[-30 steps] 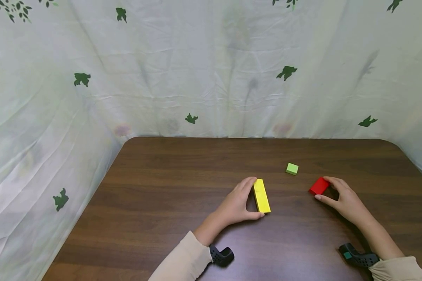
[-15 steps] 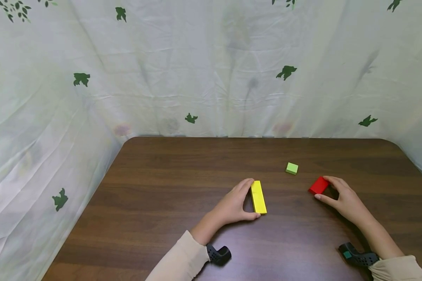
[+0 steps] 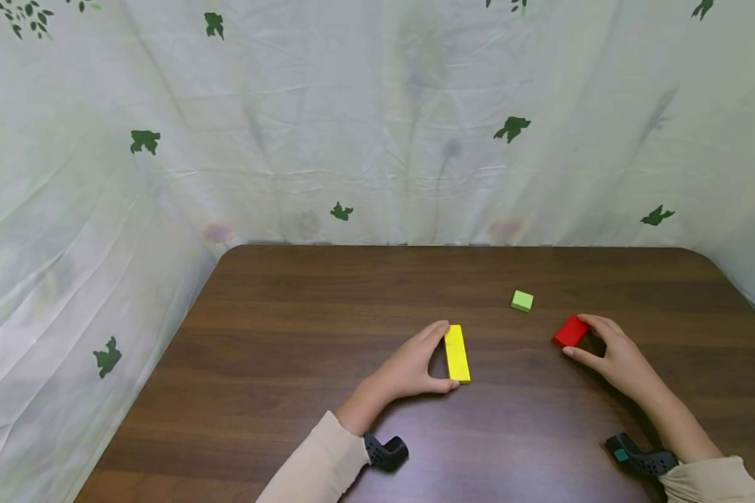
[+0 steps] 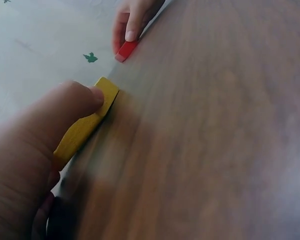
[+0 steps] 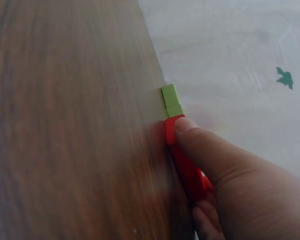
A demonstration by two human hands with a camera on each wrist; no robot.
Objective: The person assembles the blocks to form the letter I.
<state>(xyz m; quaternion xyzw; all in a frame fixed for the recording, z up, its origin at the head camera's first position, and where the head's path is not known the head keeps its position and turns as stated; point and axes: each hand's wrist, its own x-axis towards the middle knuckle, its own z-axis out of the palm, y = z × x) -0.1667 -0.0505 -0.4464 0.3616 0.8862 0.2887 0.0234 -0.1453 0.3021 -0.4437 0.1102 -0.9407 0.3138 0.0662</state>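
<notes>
"Where is the yellow block [image 3: 457, 354] lying?"

"It's sitting near the middle of the tabletop [image 3: 277, 314], its length pointing away from the person, well apart from the far edge. Brown wood is stretching between it and the red block [image 3: 569, 332] on the right, and a broader expanse is running out to the table's left edge."

"And how is it lying against the left hand [image 3: 407, 367]?"

"Just to the right of the palm. The thumb is pressing its near end and the fingertips are gripping its far end, so that hand is spreading fairly wide and holding the block end to end. Whether any gap is showing underneath, I can't tell."

"What about the right hand [image 3: 618, 358]?"

"It's holding the red block, thumb at the near side, fingers at the far side, the span looking narrower. The block is sitting slantwise, just left of that palm."

"And the green block [image 3: 522, 301]?"

"It's lying between the red block and the far edge, a little leftward, apart from both hands. Behind the table, a pale cloth [image 3: 352, 105] is hanging, wrinkled in places."
</notes>
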